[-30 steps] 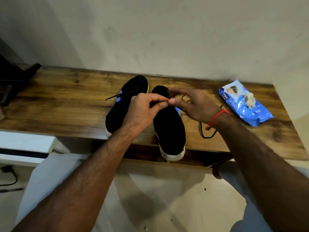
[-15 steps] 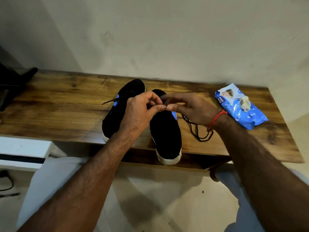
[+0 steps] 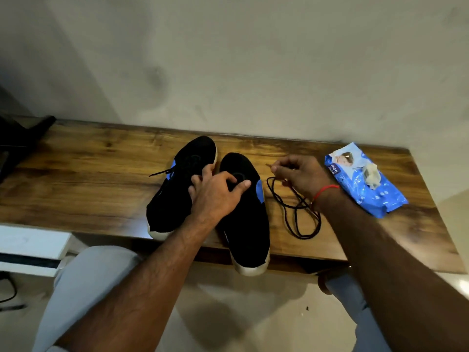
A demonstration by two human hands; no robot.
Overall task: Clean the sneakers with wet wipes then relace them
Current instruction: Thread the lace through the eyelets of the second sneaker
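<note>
Left hand [image 3: 215,196] is gripping the right sneaker [image 3: 247,219] at the counter's [image 3: 76,189] front edge; right hand [image 3: 302,176] is pinching a loose lace [image 3: 297,212].

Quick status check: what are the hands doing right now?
Left hand gripping right sneaker at its opening. Right hand pinching loose black lace. Nothing blocking.

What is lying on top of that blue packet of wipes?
A crumpled whitish wipe lies on top of the blue packet, near its middle. Whether the packet's opening beneath it is open or sealed cannot be seen.
</note>
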